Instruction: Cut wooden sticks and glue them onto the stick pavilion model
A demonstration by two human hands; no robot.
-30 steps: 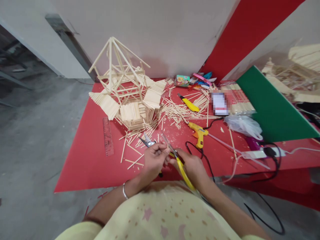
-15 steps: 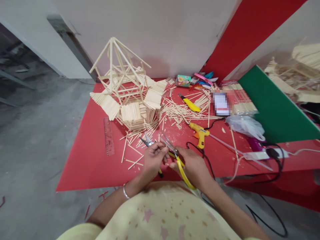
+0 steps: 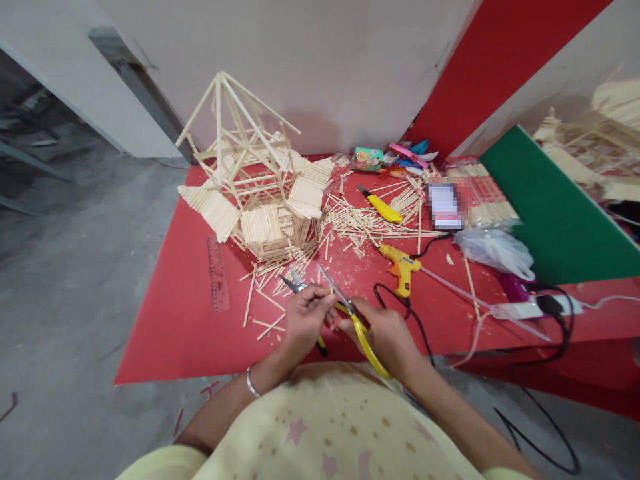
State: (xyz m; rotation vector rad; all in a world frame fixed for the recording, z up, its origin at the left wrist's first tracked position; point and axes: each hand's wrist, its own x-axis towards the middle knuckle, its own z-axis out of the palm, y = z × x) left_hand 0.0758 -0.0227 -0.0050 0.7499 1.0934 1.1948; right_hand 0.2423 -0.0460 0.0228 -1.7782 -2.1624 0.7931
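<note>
My right hand [image 3: 385,337] is closed round the yellow handles of a pair of scissors [image 3: 350,313], whose blades point up and to the left. My left hand [image 3: 306,319] is pinched right beside the blades; what it holds is too small to make out. Just beyond my left hand lies a second pair of scissors [image 3: 295,283] on the red table [image 3: 170,320]. A house built of pale wooden sticks [image 3: 250,187] stands at the back left of the table.
Loose sticks [image 3: 360,223] litter the middle. A ruler [image 3: 218,273] lies at the left. A yellow glue gun [image 3: 400,267] with a black cord, a yellow utility knife [image 3: 380,207], a plastic bag [image 3: 493,250] and a green board [image 3: 550,213] lie to the right.
Both hands and the scissors stay almost in place. The scissor blades have shifted slightly up and left.
</note>
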